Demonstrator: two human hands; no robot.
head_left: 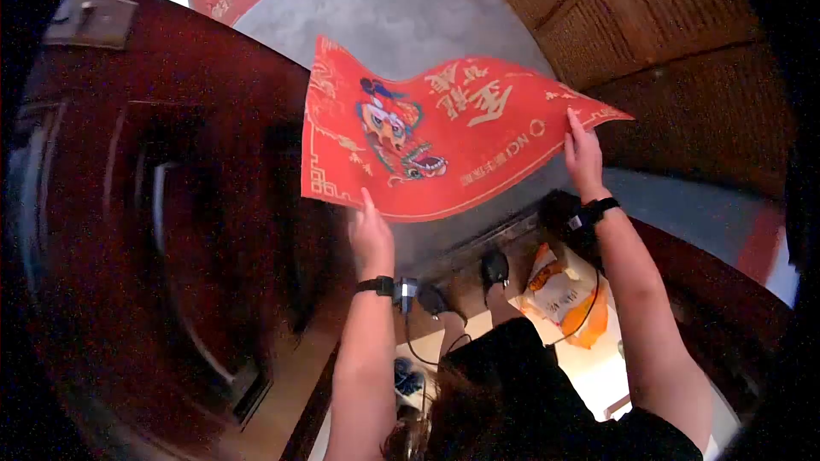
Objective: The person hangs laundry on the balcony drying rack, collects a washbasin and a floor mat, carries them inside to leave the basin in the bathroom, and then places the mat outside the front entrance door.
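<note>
A red printed mat (478, 145) hangs in the air before me, its sheet bent in waves. It carries gold characters, a gold border and a colourful lion-dance head. My left hand (370, 237) is closed on its near edge, close to the left corner. Toward the right end, my right hand (584, 158) pinches the same near edge. The fingers beneath the mat are hidden on both sides. A black band with a small device and cable is on each wrist.
Dark red wooden door (213, 179) stands at left, brown ribbed panels (649, 26) at right. Grey floor (367, 0) lies beyond a threshold (487, 235). My feet in black shoes (494, 266) are near it, beside an orange-and-white bag (564, 299).
</note>
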